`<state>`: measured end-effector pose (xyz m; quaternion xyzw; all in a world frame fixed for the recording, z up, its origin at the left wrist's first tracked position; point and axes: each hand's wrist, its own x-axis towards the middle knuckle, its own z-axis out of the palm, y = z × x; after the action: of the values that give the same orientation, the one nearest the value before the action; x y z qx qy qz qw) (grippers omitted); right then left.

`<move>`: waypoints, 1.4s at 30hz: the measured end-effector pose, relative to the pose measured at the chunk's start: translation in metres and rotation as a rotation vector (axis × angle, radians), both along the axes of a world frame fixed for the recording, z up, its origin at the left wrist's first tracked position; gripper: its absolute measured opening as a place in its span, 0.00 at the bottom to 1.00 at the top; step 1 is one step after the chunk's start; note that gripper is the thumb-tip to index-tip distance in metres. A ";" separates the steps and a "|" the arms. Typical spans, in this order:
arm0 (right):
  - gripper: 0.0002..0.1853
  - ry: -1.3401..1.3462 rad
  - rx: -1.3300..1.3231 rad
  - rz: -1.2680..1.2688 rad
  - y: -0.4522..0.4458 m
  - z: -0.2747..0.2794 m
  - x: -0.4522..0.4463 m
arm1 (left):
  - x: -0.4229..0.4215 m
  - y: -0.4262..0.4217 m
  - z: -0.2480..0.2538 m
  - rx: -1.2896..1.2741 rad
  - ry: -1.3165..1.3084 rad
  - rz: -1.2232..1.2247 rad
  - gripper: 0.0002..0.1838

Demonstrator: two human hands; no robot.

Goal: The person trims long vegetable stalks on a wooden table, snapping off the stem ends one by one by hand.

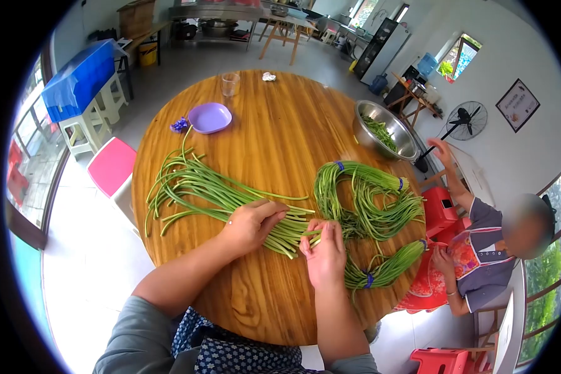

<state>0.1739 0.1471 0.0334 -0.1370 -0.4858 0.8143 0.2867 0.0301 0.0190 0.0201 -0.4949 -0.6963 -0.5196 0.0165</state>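
A loose pile of long green stems, like garlic scapes, lies across the middle left of the round wooden table. Over the pile's cut ends, my left hand is closed with its fingers drawn together; whatever they hold is hidden. Just right of it, my right hand pinches a green stem between thumb and fingers. Beyond that hand lie curled bundles of thin green stems tied with blue bands. Another tied bundle rests nearer the table's right edge.
A steel bowl with green pieces stands at the table's far right. Farther back are a purple dish, blue bands, a clear cup and crumpled white tissue. Another person sits at the right, one hand raised.
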 end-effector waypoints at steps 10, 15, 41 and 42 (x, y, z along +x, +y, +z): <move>0.07 -0.105 -0.021 0.217 -0.002 -0.014 -0.004 | 0.025 0.002 -0.007 -0.027 0.033 -0.183 0.32; 0.05 -0.114 -0.087 0.120 -0.002 -0.016 -0.006 | 0.013 -0.002 -0.003 -0.069 0.188 -0.159 0.13; 0.12 -0.071 -0.297 0.191 0.021 -0.017 0.001 | 0.020 0.005 -0.006 0.018 0.106 -0.089 0.31; 0.10 -0.078 -0.270 0.217 0.013 -0.010 0.001 | 0.018 0.005 -0.011 -0.034 0.101 -0.145 0.35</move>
<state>0.1746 0.1602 0.0238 -0.1526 -0.3948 0.8923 0.1569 0.0486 0.0244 0.0094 -0.5698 -0.6657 -0.4817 0.0055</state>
